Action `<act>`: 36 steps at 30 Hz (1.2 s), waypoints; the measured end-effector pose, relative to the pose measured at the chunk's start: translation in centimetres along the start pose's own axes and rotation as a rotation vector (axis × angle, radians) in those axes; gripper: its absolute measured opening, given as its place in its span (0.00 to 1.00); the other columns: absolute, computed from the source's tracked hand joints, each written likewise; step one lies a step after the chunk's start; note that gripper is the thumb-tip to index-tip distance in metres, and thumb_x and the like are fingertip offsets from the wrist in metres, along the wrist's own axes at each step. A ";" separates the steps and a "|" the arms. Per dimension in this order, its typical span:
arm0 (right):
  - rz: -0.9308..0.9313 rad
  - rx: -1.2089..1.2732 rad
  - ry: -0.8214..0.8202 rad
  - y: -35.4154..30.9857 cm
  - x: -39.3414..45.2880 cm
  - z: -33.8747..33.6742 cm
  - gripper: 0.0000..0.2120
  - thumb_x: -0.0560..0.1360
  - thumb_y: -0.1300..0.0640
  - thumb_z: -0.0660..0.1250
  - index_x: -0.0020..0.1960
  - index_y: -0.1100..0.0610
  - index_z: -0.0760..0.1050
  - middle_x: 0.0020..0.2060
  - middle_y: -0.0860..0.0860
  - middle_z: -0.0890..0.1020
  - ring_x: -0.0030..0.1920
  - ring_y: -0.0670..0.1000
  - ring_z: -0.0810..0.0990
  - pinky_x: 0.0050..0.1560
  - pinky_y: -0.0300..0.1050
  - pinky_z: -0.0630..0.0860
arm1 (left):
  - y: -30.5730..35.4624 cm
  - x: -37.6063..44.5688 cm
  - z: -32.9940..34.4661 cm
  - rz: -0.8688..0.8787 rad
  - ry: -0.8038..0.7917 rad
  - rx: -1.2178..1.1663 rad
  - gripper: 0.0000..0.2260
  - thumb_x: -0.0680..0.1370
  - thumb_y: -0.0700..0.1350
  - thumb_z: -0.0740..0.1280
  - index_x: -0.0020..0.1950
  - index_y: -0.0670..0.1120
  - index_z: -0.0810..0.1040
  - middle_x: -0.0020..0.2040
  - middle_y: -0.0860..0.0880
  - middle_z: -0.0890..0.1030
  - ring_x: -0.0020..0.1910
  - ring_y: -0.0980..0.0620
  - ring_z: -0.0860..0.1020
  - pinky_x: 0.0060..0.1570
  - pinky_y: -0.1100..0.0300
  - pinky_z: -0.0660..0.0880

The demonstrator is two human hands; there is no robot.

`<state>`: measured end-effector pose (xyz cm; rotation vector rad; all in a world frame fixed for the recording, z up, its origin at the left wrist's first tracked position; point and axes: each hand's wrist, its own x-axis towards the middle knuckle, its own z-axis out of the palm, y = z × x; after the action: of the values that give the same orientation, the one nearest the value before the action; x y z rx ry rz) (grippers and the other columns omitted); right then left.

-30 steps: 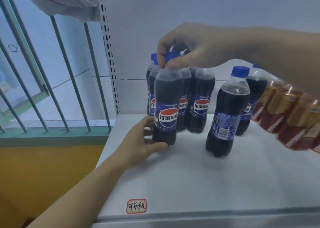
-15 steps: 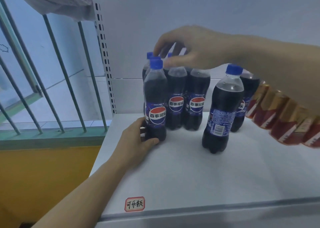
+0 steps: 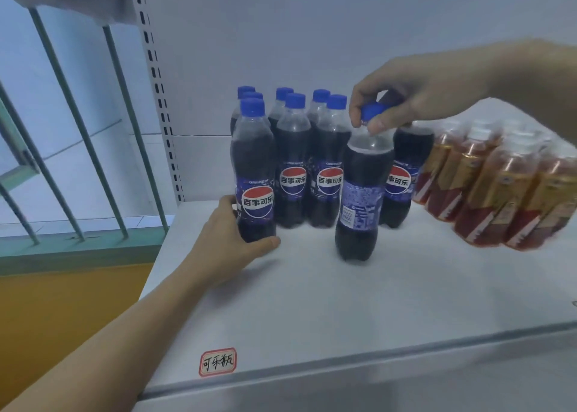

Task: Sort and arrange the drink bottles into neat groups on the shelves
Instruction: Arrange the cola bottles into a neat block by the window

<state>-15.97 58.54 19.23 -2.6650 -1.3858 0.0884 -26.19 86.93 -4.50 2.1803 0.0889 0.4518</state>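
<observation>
The left hand [image 3: 231, 246] holds the low part of the front cola bottle [image 3: 254, 174] near the shelf's [image 3: 312, 302] left edge. The right hand [image 3: 415, 99] pinches the cap of a lone bottle [image 3: 362, 189]. A quick pull by the cap could tip it into the others

A pale wall [image 3: 343, 30] backs the white shelf [image 3: 312, 302], with green window bars [image 3: 78, 124] and an orange panel [image 3: 62, 318] leftward.
</observation>
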 end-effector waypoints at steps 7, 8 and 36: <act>-0.020 -0.239 0.136 -2.9 3.0 1.7 0.07 0.83 0.45 0.57 0.52 0.48 0.69 0.38 0.48 0.76 0.38 0.51 0.71 0.39 0.47 0.67 | -1.0 -0.4 1.3 0.008 0.078 -0.134 0.32 0.67 0.51 0.81 0.63 0.57 0.66 0.57 0.61 0.77 0.54 0.60 0.79 0.48 0.67 0.76; -0.028 -0.263 0.176 -3.1 3.5 2.1 0.09 0.84 0.45 0.57 0.52 0.49 0.69 0.37 0.48 0.75 0.36 0.50 0.71 0.37 0.46 0.65 | -1.1 -0.4 1.3 0.013 0.069 -0.155 0.32 0.66 0.53 0.81 0.63 0.57 0.66 0.58 0.61 0.77 0.54 0.59 0.80 0.51 0.63 0.77; -0.065 -0.053 0.343 -3.4 6.1 4.5 0.05 0.78 0.45 0.70 0.52 0.42 0.76 0.49 0.41 0.77 0.43 0.35 0.74 0.42 0.37 0.68 | -1.6 -0.4 1.0 0.016 0.072 -0.165 0.33 0.69 0.49 0.82 0.69 0.54 0.70 0.61 0.61 0.79 0.56 0.61 0.80 0.53 0.62 0.79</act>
<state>-15.71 65.90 15.37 -2.5166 -1.3724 -0.3976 -26.06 87.08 -6.42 2.0051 0.0713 0.5280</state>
